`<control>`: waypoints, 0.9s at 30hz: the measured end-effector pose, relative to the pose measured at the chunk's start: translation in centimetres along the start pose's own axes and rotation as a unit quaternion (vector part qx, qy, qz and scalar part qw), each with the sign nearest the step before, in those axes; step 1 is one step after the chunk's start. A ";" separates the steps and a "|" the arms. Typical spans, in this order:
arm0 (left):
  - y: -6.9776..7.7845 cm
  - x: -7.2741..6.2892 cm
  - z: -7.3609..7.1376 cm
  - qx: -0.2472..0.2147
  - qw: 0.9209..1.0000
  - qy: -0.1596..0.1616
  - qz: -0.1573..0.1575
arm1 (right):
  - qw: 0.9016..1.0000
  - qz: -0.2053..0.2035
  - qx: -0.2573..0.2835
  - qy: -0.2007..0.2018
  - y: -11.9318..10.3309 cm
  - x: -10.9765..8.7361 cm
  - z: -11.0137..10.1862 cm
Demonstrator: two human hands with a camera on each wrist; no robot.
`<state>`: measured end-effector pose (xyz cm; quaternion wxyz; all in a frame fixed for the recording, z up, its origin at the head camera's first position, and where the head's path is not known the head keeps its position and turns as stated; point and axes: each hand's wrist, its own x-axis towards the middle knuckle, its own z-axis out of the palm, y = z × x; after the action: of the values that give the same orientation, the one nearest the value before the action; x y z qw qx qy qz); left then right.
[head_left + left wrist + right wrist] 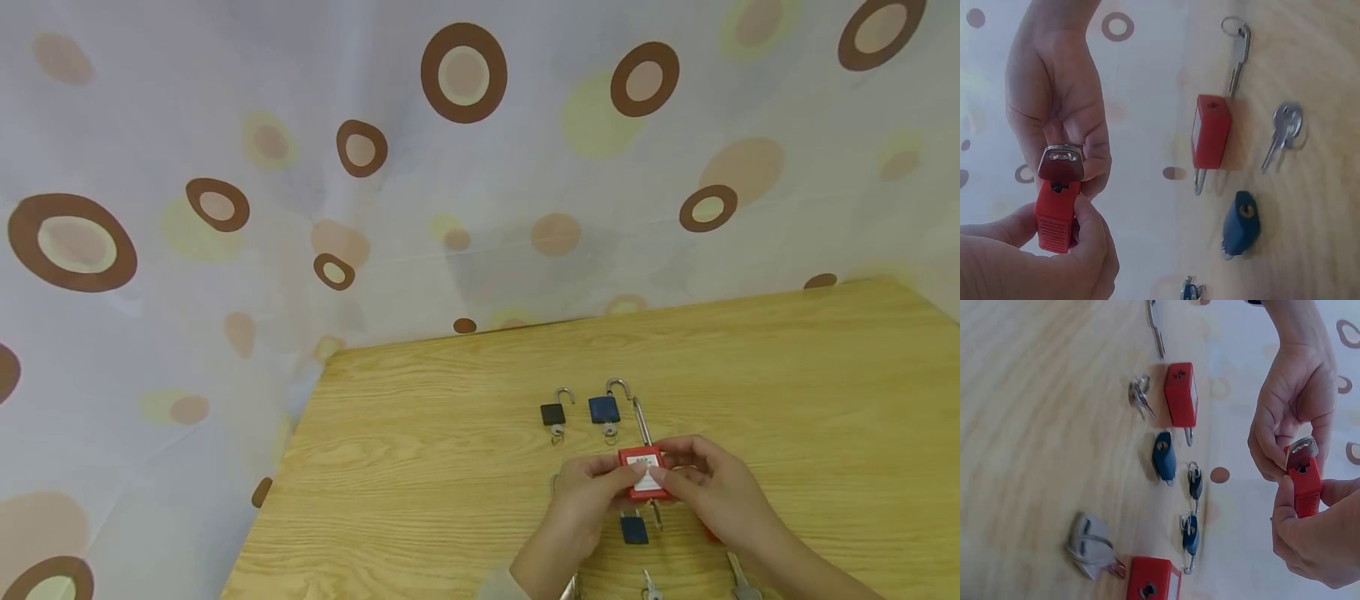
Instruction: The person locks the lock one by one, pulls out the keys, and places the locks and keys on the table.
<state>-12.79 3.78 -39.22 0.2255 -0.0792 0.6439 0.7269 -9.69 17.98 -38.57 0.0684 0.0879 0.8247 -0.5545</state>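
Both hands hold a red padlock [645, 486] with a white label, thumbs over its front. My left hand [579, 507] grips its left side; my right hand [716, 493] grips the right. From the top sticks a silver shackle [642, 422], which looks edge-on. A metal key [657, 515] shows below the body. In the left wrist view that key [1061, 164] is at the keyhole end; how deep it sits I cannot tell. In the right wrist view the right hand [1322, 540] is lowest, the left hand [1294, 403] above it.
Behind stand a black padlock [552, 414] and a blue padlock [603, 409], shackles open and keys attached. A smaller blue padlock [634, 529] lies nearer, with loose keys [651, 587] before it. Red padlocks [1182, 394] flank it. A spotted cloth [525, 167] hangs behind the wooden table [412, 450].
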 end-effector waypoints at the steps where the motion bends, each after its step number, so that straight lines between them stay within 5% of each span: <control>1: -0.2 -0.2 -0.1 -0.003 1.000 -0.002 -0.001 | 1.000 0.004 0.002 -0.001 0.1 -0.2 0.2; 8: -1.8 -1.3 -1.2 -0.008 0.999 -0.030 -0.017 | 0.999 0.025 0.028 -0.016 1.3 -1.6 1.2; 27: -3.5 -2.0 -1.2 -0.004 0.999 -0.016 -0.027 | 0.999 0.029 0.024 -0.023 2.9 -2.3 1.7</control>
<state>-9.76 2.43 -41.74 0.2549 -0.0862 0.6349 0.7242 -6.80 17.31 -41.35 0.1013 0.1005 0.8067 -0.5734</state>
